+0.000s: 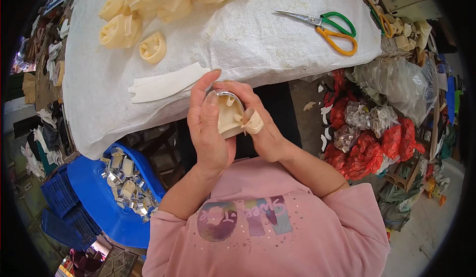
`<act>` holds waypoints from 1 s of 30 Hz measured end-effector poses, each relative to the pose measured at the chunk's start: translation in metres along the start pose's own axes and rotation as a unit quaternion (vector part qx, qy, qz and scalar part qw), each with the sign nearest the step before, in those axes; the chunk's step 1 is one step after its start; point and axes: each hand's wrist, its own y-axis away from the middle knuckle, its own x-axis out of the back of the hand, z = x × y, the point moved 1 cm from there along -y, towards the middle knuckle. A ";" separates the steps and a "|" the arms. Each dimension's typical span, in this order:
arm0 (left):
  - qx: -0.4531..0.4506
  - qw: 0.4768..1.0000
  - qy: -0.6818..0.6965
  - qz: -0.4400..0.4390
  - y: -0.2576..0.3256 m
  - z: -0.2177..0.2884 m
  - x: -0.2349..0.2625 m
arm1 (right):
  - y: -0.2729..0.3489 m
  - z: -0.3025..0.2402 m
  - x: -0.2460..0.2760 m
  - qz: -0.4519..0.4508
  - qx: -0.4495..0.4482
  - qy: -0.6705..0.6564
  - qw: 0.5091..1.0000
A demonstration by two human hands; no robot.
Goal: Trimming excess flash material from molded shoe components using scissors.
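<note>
Both hands are gripping one cream foam piece with a metal band, just off the near edge of the tabletop.

The left hand [208, 128] is cupping the cream foam piece [229, 118] from the side, while the right hand [260, 123] is pinching its curved metal band [232, 96]. On the white-covered tabletop [258, 44], a flat white strip [166, 84] is lying by the near edge, more foam rolls [148, 9] are sitting toward the far left corner, and scissors [329, 26] are resting near the right edge.
</note>
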 end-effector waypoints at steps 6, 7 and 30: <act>-0.008 0.999 0.013 0.036 0.001 -0.004 -0.005 | 0.001 0.003 0.001 0.030 0.066 0.014 0.997; -0.008 0.999 0.013 0.035 0.002 -0.005 -0.006 | 0.000 0.003 0.002 0.031 0.066 0.014 0.997; 0.083 0.995 0.050 0.001 0.008 0.000 -0.007 | -0.002 -0.006 0.008 0.086 -0.006 0.006 0.996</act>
